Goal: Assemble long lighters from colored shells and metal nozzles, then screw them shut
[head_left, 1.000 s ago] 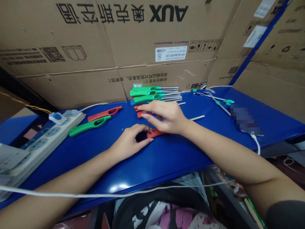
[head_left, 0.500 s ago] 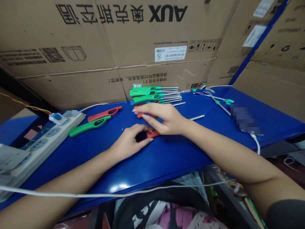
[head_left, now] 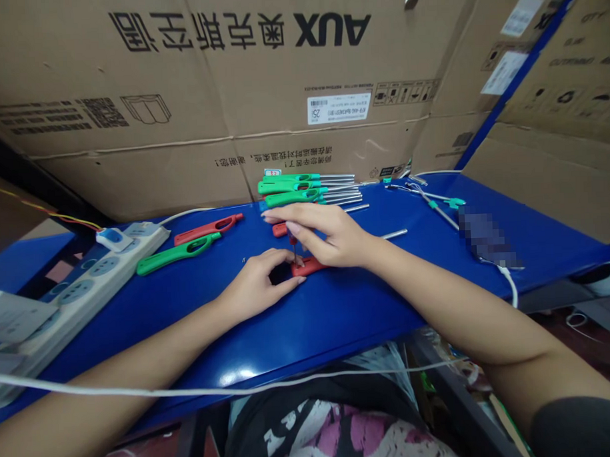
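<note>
A red lighter (head_left: 311, 265) with a metal tube lies on the blue table. The fingers and thumb of my left hand (head_left: 259, 280) pinch its handle end. Above it, my right hand (head_left: 333, 237) is closed on a small screwdriver (head_left: 293, 245), which stands upright with its tip at the handle. My right hand hides part of the lighter's body. Just behind my hands lies a pile of green lighters (head_left: 294, 197) with metal tubes, and a red one (head_left: 280, 230) is partly covered by my right hand.
At the left are a red casing (head_left: 205, 230), a green casing (head_left: 173, 256) and a white power strip (head_left: 97, 282). To the right lie thin rods with teal parts (head_left: 454, 202) and a blurred device (head_left: 488, 235) on a white cable. Cardboard (head_left: 179, 73) stands behind.
The fingers of my right hand have shifted slightly around the screwdriver, so more of its red handle shows. My left hand keeps its hold, and the whole view has moved a little.
</note>
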### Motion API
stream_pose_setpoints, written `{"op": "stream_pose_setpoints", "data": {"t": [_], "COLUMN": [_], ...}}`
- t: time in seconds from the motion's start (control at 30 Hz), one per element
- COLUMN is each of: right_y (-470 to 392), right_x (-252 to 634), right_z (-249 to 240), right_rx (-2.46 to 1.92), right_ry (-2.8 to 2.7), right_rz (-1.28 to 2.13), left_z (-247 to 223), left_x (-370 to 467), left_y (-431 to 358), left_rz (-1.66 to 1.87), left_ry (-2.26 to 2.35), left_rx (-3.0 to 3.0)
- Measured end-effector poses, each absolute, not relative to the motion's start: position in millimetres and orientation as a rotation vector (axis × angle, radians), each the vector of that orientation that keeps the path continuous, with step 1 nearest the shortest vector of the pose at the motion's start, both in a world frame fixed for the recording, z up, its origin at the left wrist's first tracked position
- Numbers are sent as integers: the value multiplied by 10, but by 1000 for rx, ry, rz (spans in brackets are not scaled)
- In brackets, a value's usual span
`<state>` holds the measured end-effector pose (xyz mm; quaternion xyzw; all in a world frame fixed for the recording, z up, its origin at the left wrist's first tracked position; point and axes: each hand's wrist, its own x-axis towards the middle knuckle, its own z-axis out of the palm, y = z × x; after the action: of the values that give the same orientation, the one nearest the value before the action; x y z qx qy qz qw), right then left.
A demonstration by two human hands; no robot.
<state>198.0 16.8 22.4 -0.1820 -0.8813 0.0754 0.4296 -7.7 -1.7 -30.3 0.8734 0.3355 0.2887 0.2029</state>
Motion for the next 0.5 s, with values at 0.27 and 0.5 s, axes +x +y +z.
{"op": "stream_pose_setpoints", "data": {"t": [0.27, 0.5], "right_y": [202, 182], "right_x": [1980, 1974], "right_z": [202, 216], "right_rx": [-525, -444], "right_ry": [-2140, -2161], "right_rz": [147, 195], "left_z": [-296, -308], "left_x": [-70, -78], "left_y": [-16, -10], "left_rz": [817, 815], "left_ry": [923, 930], "left_rx": [2447, 2447]}}
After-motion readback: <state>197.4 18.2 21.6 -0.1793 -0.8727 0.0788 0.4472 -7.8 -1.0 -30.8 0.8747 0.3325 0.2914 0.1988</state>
